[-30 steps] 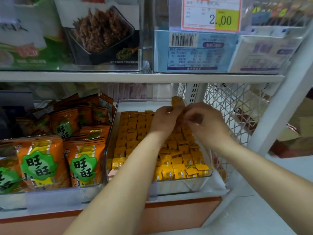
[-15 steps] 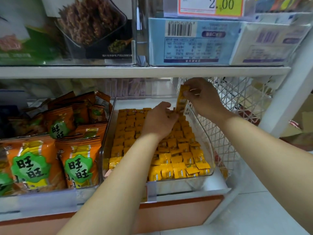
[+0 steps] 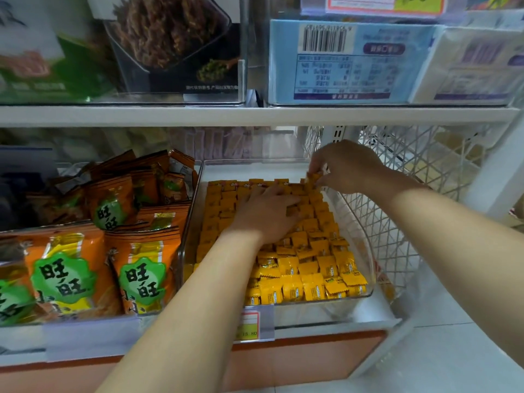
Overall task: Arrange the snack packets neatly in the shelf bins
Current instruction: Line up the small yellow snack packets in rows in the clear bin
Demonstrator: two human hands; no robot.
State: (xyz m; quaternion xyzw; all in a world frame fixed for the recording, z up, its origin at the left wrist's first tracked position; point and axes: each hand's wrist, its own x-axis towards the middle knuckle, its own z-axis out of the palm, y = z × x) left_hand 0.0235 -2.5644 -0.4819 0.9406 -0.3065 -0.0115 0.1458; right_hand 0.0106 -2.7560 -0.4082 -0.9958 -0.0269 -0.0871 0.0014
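Note:
A clear plastic bin [image 3: 365, 282] on the lower shelf holds rows of small yellow snack packets [image 3: 306, 285]. My left hand [image 3: 266, 214] lies flat on the packets in the middle of the bin, fingers spread and pointing right. My right hand [image 3: 348, 165] reaches to the bin's far right corner and pinches one yellow packet [image 3: 313, 177] between thumb and fingers, just above the back row.
Orange snack bags with green labels [image 3: 68, 276] fill the neighbouring bin on the left. A white wire mesh panel [image 3: 419, 177] closes the shelf's right side. The shelf above [image 3: 255, 114] carries boxed goods. A price tag [image 3: 249, 324] hangs on the front rail.
My right hand has lowered the packet from under the upper shelf down to the bin's back right corner. My left hand has flattened onto the packets.

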